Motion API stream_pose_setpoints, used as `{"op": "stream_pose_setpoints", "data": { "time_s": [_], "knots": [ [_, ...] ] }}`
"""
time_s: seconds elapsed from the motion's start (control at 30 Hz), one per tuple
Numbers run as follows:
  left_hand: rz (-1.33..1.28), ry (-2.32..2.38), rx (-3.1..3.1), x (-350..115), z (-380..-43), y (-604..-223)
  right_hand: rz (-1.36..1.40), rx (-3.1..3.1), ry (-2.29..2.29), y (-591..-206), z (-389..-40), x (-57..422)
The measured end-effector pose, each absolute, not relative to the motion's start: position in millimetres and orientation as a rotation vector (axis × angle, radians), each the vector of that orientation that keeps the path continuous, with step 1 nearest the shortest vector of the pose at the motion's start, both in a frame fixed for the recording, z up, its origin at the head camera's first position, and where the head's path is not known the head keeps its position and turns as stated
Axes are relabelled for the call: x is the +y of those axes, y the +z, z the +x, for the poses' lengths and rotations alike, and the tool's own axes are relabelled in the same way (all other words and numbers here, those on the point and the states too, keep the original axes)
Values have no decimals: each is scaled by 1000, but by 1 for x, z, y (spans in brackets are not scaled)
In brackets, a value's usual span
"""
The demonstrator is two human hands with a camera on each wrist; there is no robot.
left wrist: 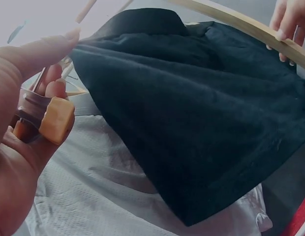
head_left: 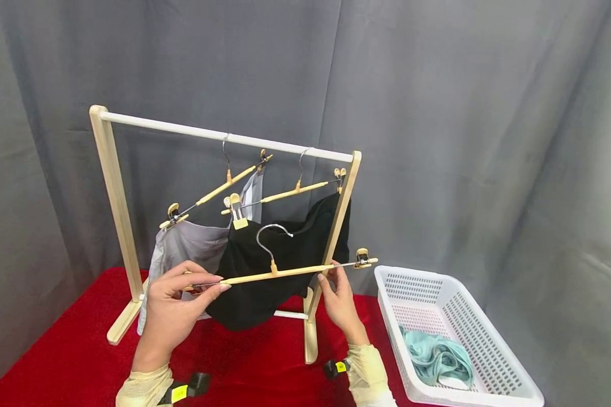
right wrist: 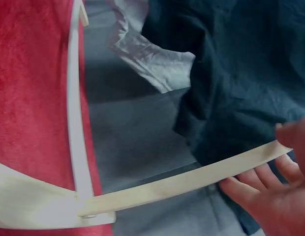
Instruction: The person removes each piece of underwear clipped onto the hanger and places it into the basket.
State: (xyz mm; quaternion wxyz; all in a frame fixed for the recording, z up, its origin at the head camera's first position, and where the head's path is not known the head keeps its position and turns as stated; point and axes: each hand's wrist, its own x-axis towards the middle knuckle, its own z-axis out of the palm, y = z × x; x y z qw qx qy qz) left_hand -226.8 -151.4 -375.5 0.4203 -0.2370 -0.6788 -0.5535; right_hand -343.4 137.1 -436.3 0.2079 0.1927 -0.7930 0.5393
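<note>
My left hand [head_left: 172, 308] pinches the left end of a wooden clip hanger [head_left: 257, 277] between thumb and fingers. The hanger has a metal hook and carries no garment; its clip [left wrist: 56, 120] lies by the palm in the left wrist view. My right hand [head_left: 343, 305] grips the right post [right wrist: 192, 184] of a small wooden garment rack, thumb on one side and fingers on the other. The hanger's right end crosses in front of that post. Behind it hang a black garment [head_left: 249, 308] and a light grey garment [head_left: 193, 243], each on its own clip hanger.
The rack's white rail [head_left: 183, 129] runs above both hung garments. A white plastic basket [head_left: 489, 345] stands at the right with a teal cloth [head_left: 433, 353] inside. Red cloth [head_left: 71, 345] covers the table, and a grey curtain [head_left: 438, 141] hangs behind.
</note>
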Motion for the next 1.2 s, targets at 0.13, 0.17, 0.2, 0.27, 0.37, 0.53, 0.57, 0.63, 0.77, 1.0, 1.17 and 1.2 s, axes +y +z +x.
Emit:
{"op": "stream_pose_setpoints", "data": {
  "time_s": [0.13, 0.17, 0.2, 0.27, 0.37, 0.53, 0.57, 0.63, 0.77, 1.0, 1.17, 1.2],
  "knots": [
    [-604, -1384, -1704, -153, -227, -376, 468, -2158, 1511, -445, -349, 135],
    [-599, -1383, -1709, -153, -226, -376, 469, -2147, 1511, -446, -351, 135],
    [-597, -1381, -1710, -154, -226, -377, 483, -2134, 1508, -448, -353, 135],
    [-595, -1376, -1714, -154, -226, -376, 519, -2104, 1496, -451, -355, 136],
    [-593, -1378, -1718, -153, -225, -374, 578, -2064, 1461, -454, -358, 137],
    [-598, -1376, -1715, -151, -225, -373, 607, -2029, 1435, -455, -360, 137],
    [-594, -1374, -1719, -150, -224, -373, 609, -2027, 1438, -455, -360, 137],
    [-590, -1369, -1727, -149, -224, -372, 599, -2035, 1439, -455, -359, 136],
    [-580, -1317, -1776, -145, -220, -369, 589, -2053, 1438, -454, -358, 136],
    [-560, -1137, -1793, -138, -202, -354, 568, -2069, 1411, -452, -358, 138],
    [-513, -1086, -1723, -137, -183, -343, 577, -2078, 1412, -453, -358, 138],
    [-498, -1082, -1711, -137, -179, -342, 581, -2078, 1413, -453, -358, 138]
  ]
}}
